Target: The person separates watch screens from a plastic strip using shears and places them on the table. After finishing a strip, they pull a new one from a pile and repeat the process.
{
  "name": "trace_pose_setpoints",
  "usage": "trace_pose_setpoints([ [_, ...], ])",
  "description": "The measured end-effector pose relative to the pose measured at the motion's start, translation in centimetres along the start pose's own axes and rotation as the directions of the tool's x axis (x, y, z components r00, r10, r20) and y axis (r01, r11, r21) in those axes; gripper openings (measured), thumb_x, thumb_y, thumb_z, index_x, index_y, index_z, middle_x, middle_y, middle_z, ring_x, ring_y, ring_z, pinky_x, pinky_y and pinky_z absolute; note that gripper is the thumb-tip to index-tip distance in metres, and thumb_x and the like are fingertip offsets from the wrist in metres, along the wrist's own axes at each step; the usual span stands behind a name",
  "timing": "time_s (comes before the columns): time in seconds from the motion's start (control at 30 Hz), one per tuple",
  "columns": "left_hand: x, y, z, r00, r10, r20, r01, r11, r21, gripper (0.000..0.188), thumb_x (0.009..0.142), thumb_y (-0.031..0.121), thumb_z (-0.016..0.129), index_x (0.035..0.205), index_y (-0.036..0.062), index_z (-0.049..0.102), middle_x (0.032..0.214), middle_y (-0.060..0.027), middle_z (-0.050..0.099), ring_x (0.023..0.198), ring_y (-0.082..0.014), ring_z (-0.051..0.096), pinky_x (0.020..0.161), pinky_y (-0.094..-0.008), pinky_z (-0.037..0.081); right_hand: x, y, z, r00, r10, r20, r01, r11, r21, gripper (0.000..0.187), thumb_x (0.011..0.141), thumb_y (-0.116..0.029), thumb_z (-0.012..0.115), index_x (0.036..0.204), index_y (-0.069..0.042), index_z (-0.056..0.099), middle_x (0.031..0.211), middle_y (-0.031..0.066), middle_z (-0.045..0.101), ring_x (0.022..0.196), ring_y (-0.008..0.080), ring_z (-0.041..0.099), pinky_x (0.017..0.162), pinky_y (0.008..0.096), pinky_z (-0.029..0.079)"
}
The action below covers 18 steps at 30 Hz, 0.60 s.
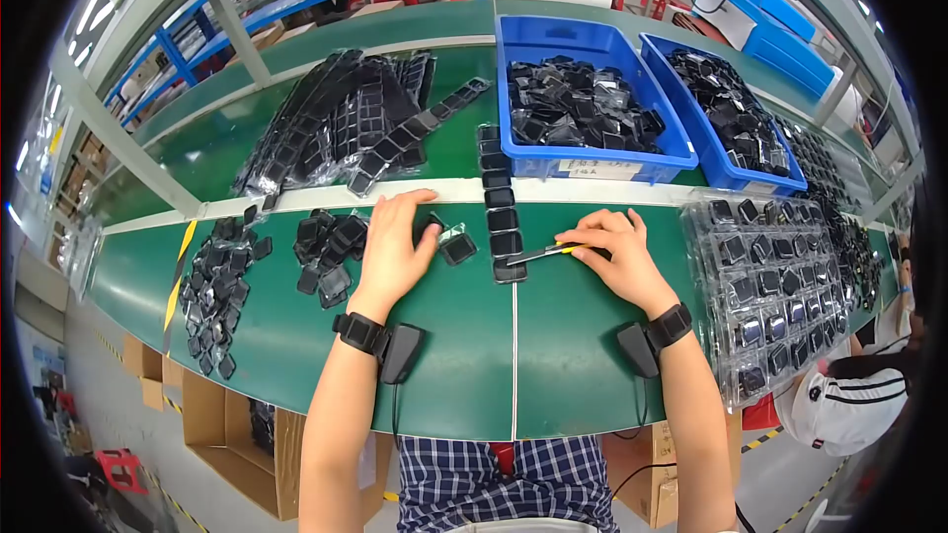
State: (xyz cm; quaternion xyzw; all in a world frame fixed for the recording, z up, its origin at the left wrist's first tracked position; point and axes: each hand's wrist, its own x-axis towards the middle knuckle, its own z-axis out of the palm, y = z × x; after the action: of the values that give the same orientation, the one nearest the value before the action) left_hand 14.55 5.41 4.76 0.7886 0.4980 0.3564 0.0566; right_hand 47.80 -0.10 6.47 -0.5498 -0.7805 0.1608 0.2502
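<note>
My left hand (pixel 395 247) is curled with thumb and fingers around a small black part (pixel 433 224), partly hidden by the fingers. Just right of it lies a black square piece (pixel 457 245) in clear film. A long strip of linked black square pieces (pixel 502 218) runs toward me along the middle of the bench. From the right, my right hand (pixel 614 252) pinches a slim dark tool with a yellow section (pixel 541 254). Its tip reaches the lower end of the strip. Black wrist straps with attached boxes are on both wrists.
Loose black squares form two piles, one far left (pixel 217 291) and one beside my left hand (pixel 328 249). Behind them lie stacked strips (pixel 346 123). Two blue bins (pixel 598 164) of wrapped pieces stand at the back. Clear trays (pixel 780 286) of pieces cover the right side.
</note>
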Motion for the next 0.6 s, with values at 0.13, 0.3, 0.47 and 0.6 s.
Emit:
trace_pose_setpoints([
  [0.13, 0.4, 4.6, 0.2, 0.964, 0.183, 0.195, -0.170, 0.982, -0.082, 0.067, 0.078, 0.034, 0.086, 0.135, 0.0116, 0.058, 0.147, -0.0088, 0.058, 0.137, -0.0296, 0.053, 0.127, -0.0553, 0.017, -0.2, 0.3, 1.1, 0.997, 0.013, -0.073, -0.017, 0.998, -0.055, 0.028, 0.092, -0.015, 0.074, 0.117, -0.027, 0.078, 0.108, -0.0045, 0.061, 0.113, 0.0171, 0.058, 0.121, 0.0577, 0.018],
  [0.3, -0.1, 5.3, 0.9, 0.901, 0.235, 0.364, -0.163, 0.963, -0.217, 0.066, 0.074, 0.046, 0.087, 0.128, 0.0163, 0.065, 0.141, -0.0045, 0.063, 0.140, -0.0248, 0.051, 0.127, -0.0590, 0.013, 0.0, -0.3, 1.6, 0.995, -0.062, -0.079, 0.055, 0.995, -0.086, 0.028, 0.091, -0.015, 0.074, 0.116, -0.027, 0.078, 0.108, -0.0046, 0.061, 0.113, 0.0174, 0.057, 0.121, 0.0570, 0.019],
  [0.47, 0.5, 4.8, 1.0, 0.918, 0.166, 0.359, -0.058, 0.954, -0.293, 0.039, 0.078, 0.035, 0.086, 0.109, 0.0151, 0.074, 0.129, -0.0017, 0.071, 0.131, -0.0229, 0.057, 0.127, -0.0585, 0.015, -0.1, -1.0, 1.0, 0.996, -0.090, 0.014, 0.090, 0.994, -0.058, 0.027, 0.091, -0.014, 0.074, 0.115, -0.026, 0.078, 0.106, -0.0041, 0.060, 0.113, 0.0176, 0.056, 0.121, 0.0571, 0.019],
  [0.6, 1.0, 3.8, 1.8, 0.933, 0.132, 0.334, -0.011, 0.940, -0.340, 0.022, 0.081, 0.025, 0.084, 0.098, 0.0140, 0.076, 0.117, 0.0009, 0.074, 0.121, -0.0210, 0.062, 0.126, -0.0576, 0.018, 0.0, -1.7, 1.2, 0.993, -0.113, 0.037, 0.114, 0.992, -0.047, 0.027, 0.091, -0.013, 0.074, 0.115, -0.025, 0.078, 0.106, -0.0038, 0.060, 0.114, 0.0177, 0.055, 0.121, 0.0575, 0.018],
])
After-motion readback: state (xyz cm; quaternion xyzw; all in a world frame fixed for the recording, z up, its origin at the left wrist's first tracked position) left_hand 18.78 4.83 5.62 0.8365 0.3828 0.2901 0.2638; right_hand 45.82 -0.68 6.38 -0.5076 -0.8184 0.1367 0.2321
